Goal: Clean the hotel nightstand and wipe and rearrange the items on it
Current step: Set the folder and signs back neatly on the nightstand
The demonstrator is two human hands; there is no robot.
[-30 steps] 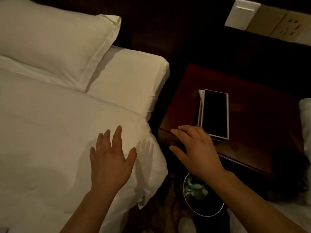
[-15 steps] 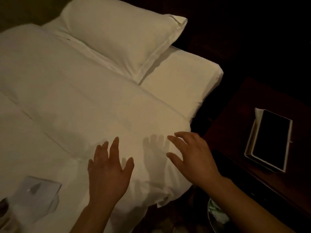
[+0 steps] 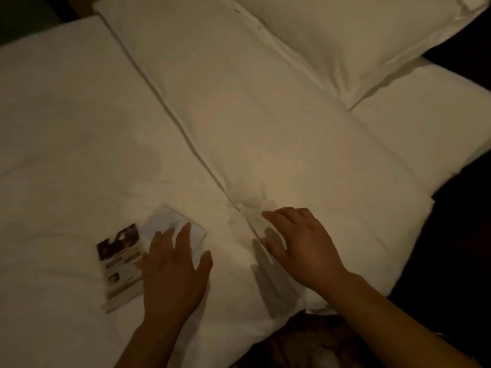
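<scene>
Brochure [image 3: 121,264], a printed leaflet with dark photo panels, lies flat on the white duvet [image 3: 79,134], and it is the landmark for everything else: a pale folded paper or clear sleeve [image 3: 172,221] sits touching its upper right corner, the left hand [image 3: 172,272] hovers over its right edge, and the right hand [image 3: 303,248] is well off to its right, above a seam in the duvet. The pillow [image 3: 358,35] rests far up and right of the brochure. Both hands are spread wide with fingers [image 3: 186,235] extended, and neither has hold of anything; whether the left palm actually presses on the paper cannot be told in this dim light. The nightstand itself is out of view. As a judgement, these 2 paper items look very light, thin and easily creased, and the soft duvet gives under pressure, so pinching straight down would likely bunch the fabric with them. A better hold would be at the brochure's free right edge or lower corner, sliding a fingertip under and closing thumb over the top, keeping it flat. The pale piece looks slicker and floppier, so it may slip off if both are lifted as a stack; gripping both together at their touching corner should steady them.
</scene>
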